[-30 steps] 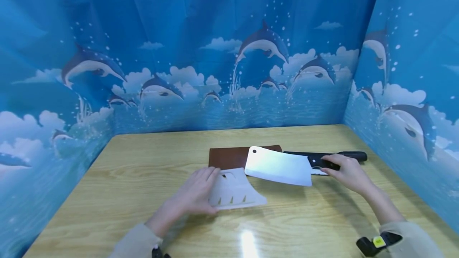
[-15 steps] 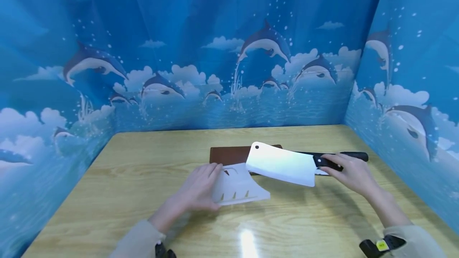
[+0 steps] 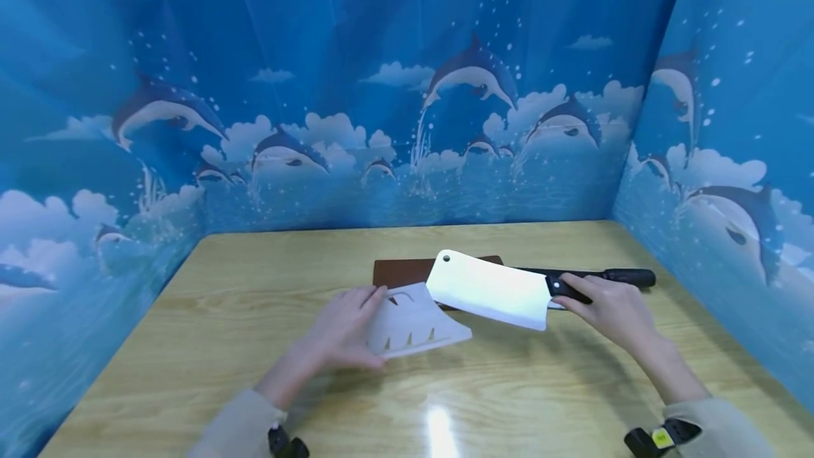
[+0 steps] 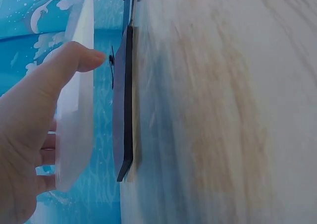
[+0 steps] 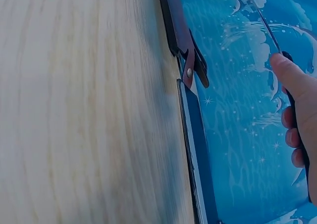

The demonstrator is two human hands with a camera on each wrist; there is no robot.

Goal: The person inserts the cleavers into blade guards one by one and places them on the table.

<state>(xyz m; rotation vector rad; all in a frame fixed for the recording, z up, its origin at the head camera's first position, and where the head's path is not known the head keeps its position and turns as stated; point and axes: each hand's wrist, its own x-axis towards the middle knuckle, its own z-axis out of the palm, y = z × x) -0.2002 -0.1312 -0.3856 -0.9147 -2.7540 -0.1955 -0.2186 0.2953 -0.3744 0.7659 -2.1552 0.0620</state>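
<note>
Gripping a cleaver (image 3: 488, 291) by its black handle (image 3: 557, 288), the right hand (image 3: 613, 309) faces the left hand (image 3: 340, 327), which holds a white slotted blade guard (image 3: 416, 316) (brown sheath (image 3: 400, 272) beyond).

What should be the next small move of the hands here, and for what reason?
Probably the right hand should line up the cleaver with the white cover: the left hand holds that cover above the table, the blade's end shows beside its curved edge, and nearly all the blade is bare.
</note>
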